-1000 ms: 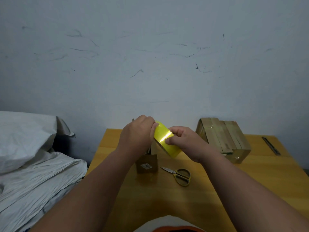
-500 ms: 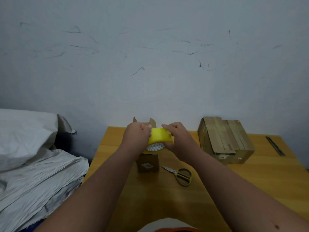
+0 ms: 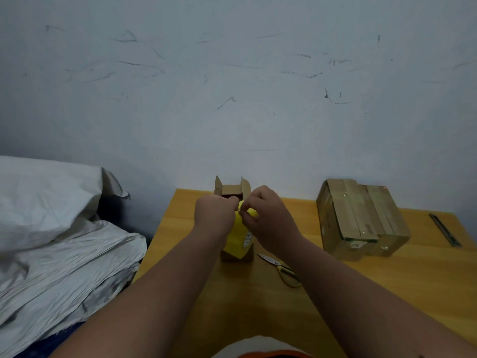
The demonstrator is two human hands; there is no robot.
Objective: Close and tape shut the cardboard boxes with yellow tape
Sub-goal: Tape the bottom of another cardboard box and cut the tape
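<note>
Both hands hold a roll of yellow tape (image 3: 236, 237) above the wooden table (image 3: 387, 280). My left hand (image 3: 215, 215) grips the roll's left side. My right hand (image 3: 265, 215) pinches at the tape's upper edge. Behind and partly under the hands stands a small cardboard box (image 3: 231, 188) with its flaps up and open; its lower part is hidden by the roll. A larger cardboard box (image 3: 361, 218) lies at the right, closed, with tape strips across its top.
Yellow-handled scissors (image 3: 282, 270) lie on the table just right of the small box. A thin dark strip (image 3: 444, 229) rests near the table's far right edge. Crumpled white sacks (image 3: 59, 228) are piled left of the table. A marked wall stands close behind.
The tape roll has turned from lying flat between my hands to standing on edge and lower, in front of the small box. My right fingers have shifted to its top edge.
</note>
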